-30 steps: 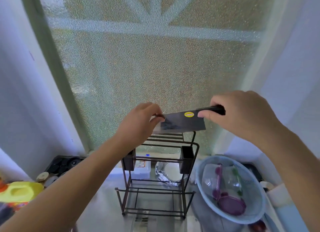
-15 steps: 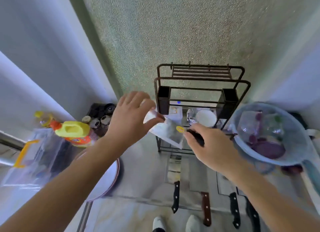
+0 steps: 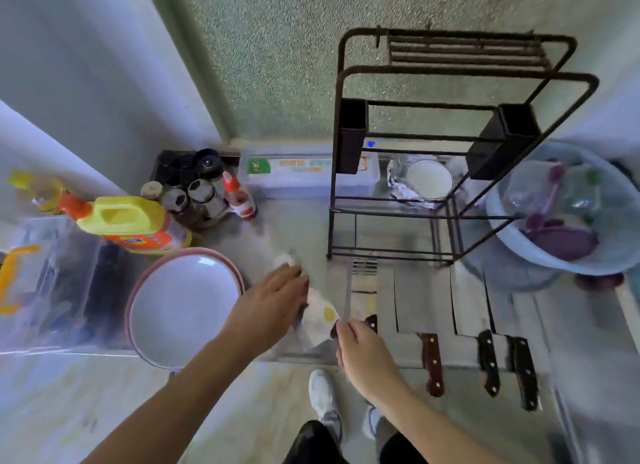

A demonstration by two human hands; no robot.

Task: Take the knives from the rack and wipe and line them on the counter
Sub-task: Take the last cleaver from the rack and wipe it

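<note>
your right hand point(image 3: 363, 354) pinches the cleaver point(image 3: 320, 319) handle at 6 o'clock of the rack point(image 3: 450, 75); left hand point(image 3: 268, 306) presses a cloth point(image 3: 284, 259) on it. wipe spine-side, lay parallel, left of the row.

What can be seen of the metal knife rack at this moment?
The rack is a dark, rusty-looking frame of bent metal bars, standing upright on the counter against the frosted window. A slotted bar section runs across its top, two dark box-shaped holders hang at mid-height on either side, and open shelves sit below. No knives show in it. Neither hand touches it; a row of knives lies just in front.
</note>
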